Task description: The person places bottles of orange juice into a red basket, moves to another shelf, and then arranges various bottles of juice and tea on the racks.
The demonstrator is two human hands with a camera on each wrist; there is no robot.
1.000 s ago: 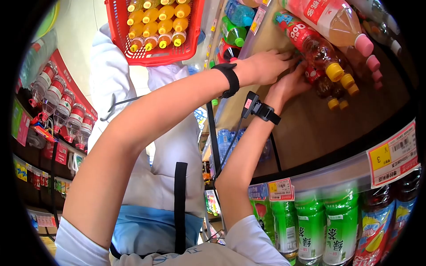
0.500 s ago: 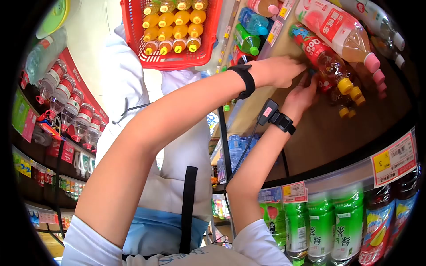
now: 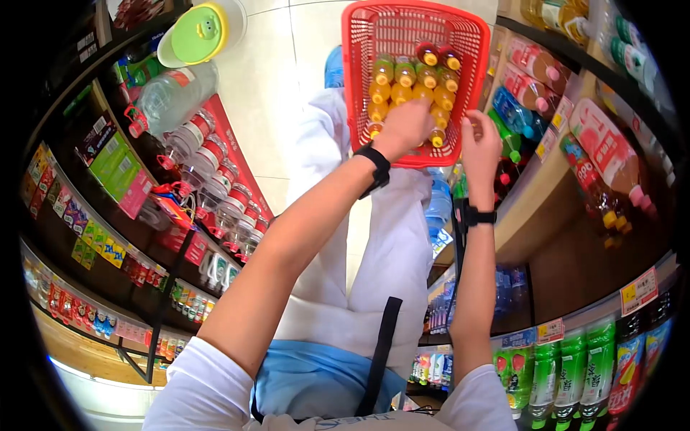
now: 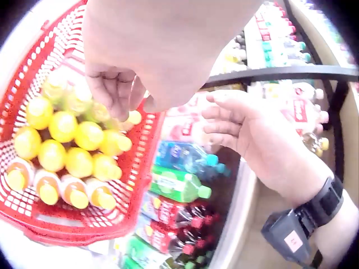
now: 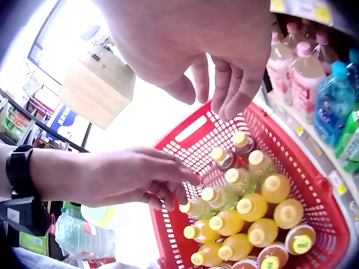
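Observation:
Below me a red basket (image 3: 474,93) holds rows of orange and yellow drink bottles (image 3: 401,95) with yellow caps. Two darker bottles (image 3: 438,57) lie at its far end. My left hand (image 3: 408,129) hovers over the near part of the basket, fingers loosely bent and nothing between them in the wrist views. Just off the basket's right rim is my right hand (image 3: 481,144). In the right wrist view, the fingers of that hand (image 5: 216,67) hang relaxed above the rim, holding nothing.
Shelving on the right carries pink-capped peach drinks (image 3: 607,147), a red Qoo bottle (image 3: 586,172) and green tea bottles (image 3: 571,370). Large water bottles (image 3: 208,154) line the left shelf. A green-lidded tub (image 3: 198,34) stands on the floor.
Both hands have left the Qoo bottles on the right shelf and moved to the red basket. The head view has swung left, so the whole basket now shows.

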